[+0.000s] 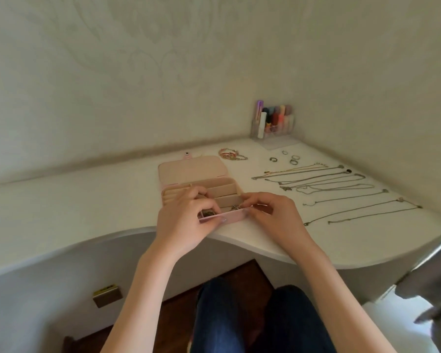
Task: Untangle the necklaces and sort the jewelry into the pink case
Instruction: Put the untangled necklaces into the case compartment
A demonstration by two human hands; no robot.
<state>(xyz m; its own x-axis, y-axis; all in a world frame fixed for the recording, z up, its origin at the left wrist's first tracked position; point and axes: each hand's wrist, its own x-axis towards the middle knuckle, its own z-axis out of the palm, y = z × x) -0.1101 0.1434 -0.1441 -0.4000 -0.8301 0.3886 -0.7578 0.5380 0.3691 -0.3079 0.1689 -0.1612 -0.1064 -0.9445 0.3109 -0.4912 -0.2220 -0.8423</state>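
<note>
The pink case (192, 169) lies open on the white table, lid flat toward the wall, beige compartments facing me. My left hand (186, 220) rests on the case's front left, fingers curled over a dark bunched chain (208, 213) in the front compartment. My right hand (270, 215) is at the front right corner, its fingertips pinching a small chain piece (234, 207) over the case. Several necklaces (341, 189) lie stretched out in rows to the right. Several rings (292, 159) and a pile of bracelets (231, 154) sit behind them.
A clear organizer (274, 123) with coloured tubes stands in the back right corner. The table's curved front edge (265, 253) runs just under my hands. My knees in dark jeans (252, 317) are below. A dark object (438, 284) shows at the right edge.
</note>
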